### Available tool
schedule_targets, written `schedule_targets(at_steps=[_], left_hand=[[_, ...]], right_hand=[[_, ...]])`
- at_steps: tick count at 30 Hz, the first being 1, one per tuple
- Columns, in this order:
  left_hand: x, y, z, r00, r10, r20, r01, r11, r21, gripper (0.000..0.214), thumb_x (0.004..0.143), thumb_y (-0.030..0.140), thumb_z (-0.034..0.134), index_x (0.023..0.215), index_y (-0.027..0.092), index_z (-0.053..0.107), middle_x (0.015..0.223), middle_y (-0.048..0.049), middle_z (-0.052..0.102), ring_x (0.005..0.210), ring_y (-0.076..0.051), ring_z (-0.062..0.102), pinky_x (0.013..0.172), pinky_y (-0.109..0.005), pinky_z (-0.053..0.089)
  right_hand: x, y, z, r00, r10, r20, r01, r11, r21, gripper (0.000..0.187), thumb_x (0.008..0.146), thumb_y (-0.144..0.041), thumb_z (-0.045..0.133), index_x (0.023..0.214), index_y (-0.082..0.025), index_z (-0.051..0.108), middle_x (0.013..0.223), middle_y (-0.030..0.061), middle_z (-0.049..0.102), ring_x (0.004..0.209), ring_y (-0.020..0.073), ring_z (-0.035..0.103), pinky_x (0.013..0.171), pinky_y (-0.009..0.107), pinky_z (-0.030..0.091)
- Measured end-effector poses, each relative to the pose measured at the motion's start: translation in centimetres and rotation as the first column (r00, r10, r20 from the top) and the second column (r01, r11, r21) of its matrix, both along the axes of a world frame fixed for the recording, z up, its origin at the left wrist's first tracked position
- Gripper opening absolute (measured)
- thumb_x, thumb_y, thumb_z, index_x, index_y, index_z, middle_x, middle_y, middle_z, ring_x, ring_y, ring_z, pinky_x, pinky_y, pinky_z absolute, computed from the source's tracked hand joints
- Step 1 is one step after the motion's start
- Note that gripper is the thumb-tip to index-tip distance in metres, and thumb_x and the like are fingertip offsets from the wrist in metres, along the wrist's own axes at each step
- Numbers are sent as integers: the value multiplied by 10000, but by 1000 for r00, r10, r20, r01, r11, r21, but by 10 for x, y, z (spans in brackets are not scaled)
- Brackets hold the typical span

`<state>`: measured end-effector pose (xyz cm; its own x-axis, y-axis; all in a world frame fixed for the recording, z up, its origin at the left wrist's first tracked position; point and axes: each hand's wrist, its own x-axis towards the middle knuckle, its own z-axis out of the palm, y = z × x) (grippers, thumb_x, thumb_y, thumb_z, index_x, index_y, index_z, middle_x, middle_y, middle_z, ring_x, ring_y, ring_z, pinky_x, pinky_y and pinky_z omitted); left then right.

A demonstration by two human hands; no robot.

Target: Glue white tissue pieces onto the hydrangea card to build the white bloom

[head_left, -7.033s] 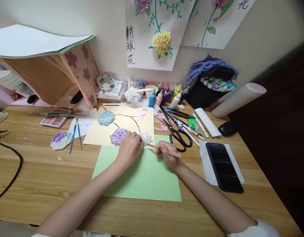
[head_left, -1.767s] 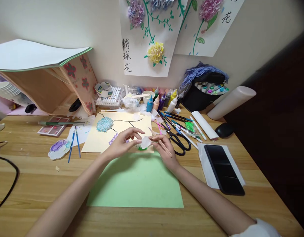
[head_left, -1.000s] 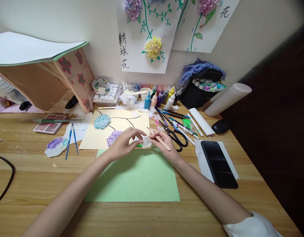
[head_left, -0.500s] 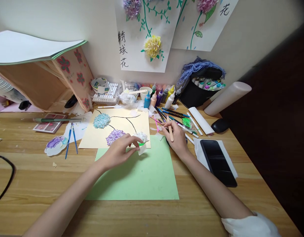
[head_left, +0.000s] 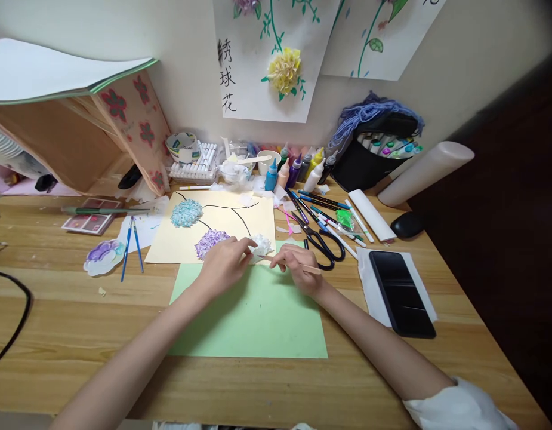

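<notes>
Swung left from over the scissors (head_left: 312, 232), the wooden stick (head_left: 310, 269) sits just below centre-frame, gripped by the right hand (head_left: 305, 280), its long axis nearly level, thin tip pointing left at the white flower (head_left: 261, 243), blunt end right, slightly lower. The left hand (head_left: 226, 261) bends over that flower; whether it pinches anything is hidden.

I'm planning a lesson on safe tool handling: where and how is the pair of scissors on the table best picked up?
Probably by the black loop handles of the scissors, coming from the near side. The wide loops lie nearest the person, while the narrow blades point away and to the left, beside the pens.
</notes>
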<state>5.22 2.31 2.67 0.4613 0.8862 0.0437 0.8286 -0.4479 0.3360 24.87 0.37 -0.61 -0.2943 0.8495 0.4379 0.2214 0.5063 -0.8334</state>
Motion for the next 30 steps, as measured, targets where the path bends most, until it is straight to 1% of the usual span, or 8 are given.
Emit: schedule_targets(at_steps=[6, 13, 15, 17, 19, 22, 25, 30], left_hand=[[4, 3, -5, 997, 22, -72, -18, 998, 54, 206, 868, 223, 444, 1045, 228, 551, 817, -20, 668, 767, -191, 603, 569, -267, 362], [3, -6, -5, 999, -46, 19, 40, 970, 241, 167, 882, 276, 445, 944, 180, 567, 850, -51, 644, 771, -184, 576, 604, -282, 400], [1, -13, -8, 990, -130, 49, 112, 954, 276, 191, 894, 267, 415, 874, 171, 579, 820, -56, 629, 743, -170, 563, 612, -281, 408], [0, -19, -15, 958, -280, 54, 256, 929, 267, 215, 899, 237, 392, 855, 164, 589, 803, -58, 630, 734, -163, 565, 628, -283, 427], [-1, -24, -23, 908, -414, 62, 388, 888, 247, 218, 897, 204, 385, 913, 150, 596, 866, -70, 649, 790, -168, 586, 685, -293, 461], [-1, -26, -33, 862, -497, 96, 463, 850, 251, 246, 892, 175, 391, 1051, 134, 574, 1023, -94, 652, 942, -184, 598, 813, -315, 483], [-2, -26, -36, 858, -501, 111, 463, 848, 258, 272, 886, 167, 402, 1106, 135, 559, 1096, -97, 643, 994, -195, 596, 847, -333, 494], [-3, -27, -35, 866, -475, 160, 430, 868, 249, 286, 886, 171, 397, 1121, 144, 557, 1150, -105, 626, 1056, -200, 580, 892, -357, 493]], right_hand=[[-6, 3, -2, 986, 5, 165, -27, 991, 127, 376, 959, -271, 285, 791, -182, 610, 687, 40, 599, 677, 155, 539, 666, 288, 396], [-9, 5, -2, 964, -7, 265, -12, 997, 71, 373, 955, -303, 275, 796, -206, 597, 706, 49, 610, 707, 179, 548, 678, 309, 410], [-9, 6, -2, 962, -9, 272, -9, 998, 63, 377, 955, -306, 270, 794, -206, 596, 698, 49, 607, 705, 178, 549, 680, 311, 412], [-10, 7, -4, 961, -10, 276, -8, 998, 64, 382, 956, -303, 265, 785, -205, 592, 695, 48, 608, 707, 176, 553, 686, 310, 415], [-11, 8, -4, 956, -12, 293, -9, 997, 71, 390, 955, -308, 260, 760, -203, 582, 687, 51, 607, 700, 175, 554, 682, 309, 414], [-16, 13, -2, 944, -12, 331, -10, 998, 66, 427, 953, -339, 248, 686, -205, 553, 651, 54, 600, 664, 174, 556, 657, 306, 409], [-25, 21, 8, 935, -16, 355, 13, 1000, 9, 479, 952, -370, 227, 601, -208, 509, 566, 38, 567, 563, 158, 543, 601, 292, 395], [-45, 45, 30, 921, -72, 382, 175, 954, -242, 595, 946, -417, 236, 420, -214, 427, 350, -1, 447, 392, 124, 476, 541, 270, 383]])
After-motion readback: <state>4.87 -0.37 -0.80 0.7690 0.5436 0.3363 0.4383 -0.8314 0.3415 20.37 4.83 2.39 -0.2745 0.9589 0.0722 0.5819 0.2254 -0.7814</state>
